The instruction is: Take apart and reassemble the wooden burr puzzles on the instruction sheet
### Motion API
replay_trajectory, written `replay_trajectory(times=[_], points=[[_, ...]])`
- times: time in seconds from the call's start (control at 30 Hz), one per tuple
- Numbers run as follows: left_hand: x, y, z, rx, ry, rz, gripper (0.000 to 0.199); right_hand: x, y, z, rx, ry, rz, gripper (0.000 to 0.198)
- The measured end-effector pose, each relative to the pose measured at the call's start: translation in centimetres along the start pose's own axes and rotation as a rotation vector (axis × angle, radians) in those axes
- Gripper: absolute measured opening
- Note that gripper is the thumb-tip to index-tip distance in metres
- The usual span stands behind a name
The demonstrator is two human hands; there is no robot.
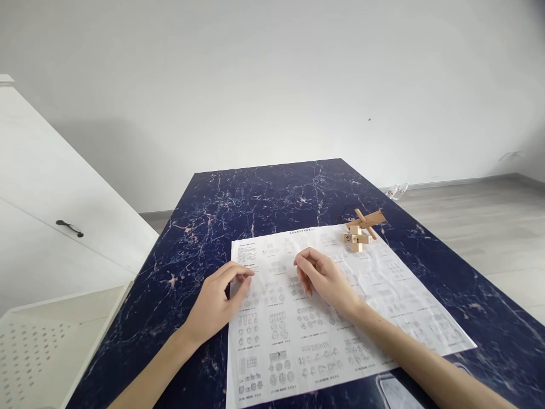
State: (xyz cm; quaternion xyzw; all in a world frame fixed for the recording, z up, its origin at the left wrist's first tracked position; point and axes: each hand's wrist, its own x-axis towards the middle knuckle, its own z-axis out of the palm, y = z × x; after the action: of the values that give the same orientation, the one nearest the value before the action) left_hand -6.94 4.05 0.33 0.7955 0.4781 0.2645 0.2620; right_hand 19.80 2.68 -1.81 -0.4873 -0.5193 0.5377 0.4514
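Note:
A large white sheet printed with small assembly diagrams [366, 318] lies on the dark blue marbled table [255, 199]. At the sheet's left edge rests my left hand [219, 292], its fingers loosely bent and the thumb apart, with nothing in it. My right hand [323, 278] hovers over or touches the middle of the sheet; I cannot tell which. Its fingers curl loosely downward and hold nothing visible. Beyond it, near the sheet's far right corner, sits a wooden block puzzle of crossed bars [356, 240]. Against its far side are a flat wooden piece [374, 219] and a thin wooden stick [360, 215].
A clear-cased object [398, 391] lies near the front edge, partly under my right forearm. To the left stands a white cabinet with a black handle [69, 228], above a perforated pale surface [38, 352]. A clear plastic item [397, 191] shows past the right table edge.

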Motion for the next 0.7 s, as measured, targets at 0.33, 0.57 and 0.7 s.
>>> replay_trajectory(times=[0.33, 0.57, 0.7], points=[[0.9, -0.3, -1.3, -0.222, 0.13, -0.273, 0.038, -0.5, -0.1, 0.7, -0.197, -0.031, -0.062, 0.028], [0.9, -0.4, -1.1, -0.175, 0.108, -0.24, 0.038, -0.6, -0.4, 0.8, -0.245, -0.054, -0.086, 0.032], [0.8, -1.0, -1.1, -0.171, 0.083, -0.232, 0.037, -0.6, -0.4, 0.9, -0.288, -0.04, -0.081, 0.034]])
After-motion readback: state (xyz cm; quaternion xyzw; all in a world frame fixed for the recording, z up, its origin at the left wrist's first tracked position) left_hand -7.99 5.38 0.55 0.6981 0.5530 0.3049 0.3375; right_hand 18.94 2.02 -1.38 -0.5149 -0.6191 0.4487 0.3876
